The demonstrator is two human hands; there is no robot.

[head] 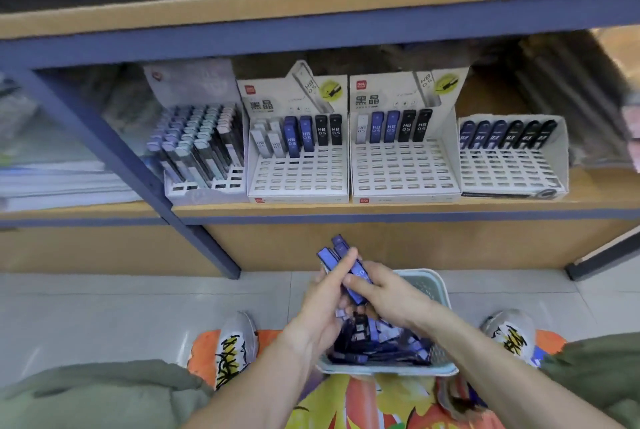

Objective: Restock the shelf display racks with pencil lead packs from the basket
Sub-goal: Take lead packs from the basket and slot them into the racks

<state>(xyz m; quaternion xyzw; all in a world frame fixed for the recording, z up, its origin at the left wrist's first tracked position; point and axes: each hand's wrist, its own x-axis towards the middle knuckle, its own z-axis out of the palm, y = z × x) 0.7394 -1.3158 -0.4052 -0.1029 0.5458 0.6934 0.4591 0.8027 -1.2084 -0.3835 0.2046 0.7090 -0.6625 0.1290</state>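
A pale green basket (440, 293) full of blue and black lead packs (381, 342) stands on the floor between my feet. Above it my left hand (322, 307) grips a fan of blue lead packs (337, 253), index finger laid along them. My right hand (384, 293) pinches the lower end of one of those blue packs. On the shelf stand white display racks: the left-middle rack (298, 172) and the right-middle rack (403, 169) each hold one back row of white, blue and black packs. A smaller rack (512, 165) sits at the right.
A fuller rack of grey and pastel packs (199, 148) stands left of the white racks. A blue shelf post (114, 151) slants down to the floor. Stacked paper goods (59, 182) lie at far left. My shoes (237, 342) rest on an orange mat.
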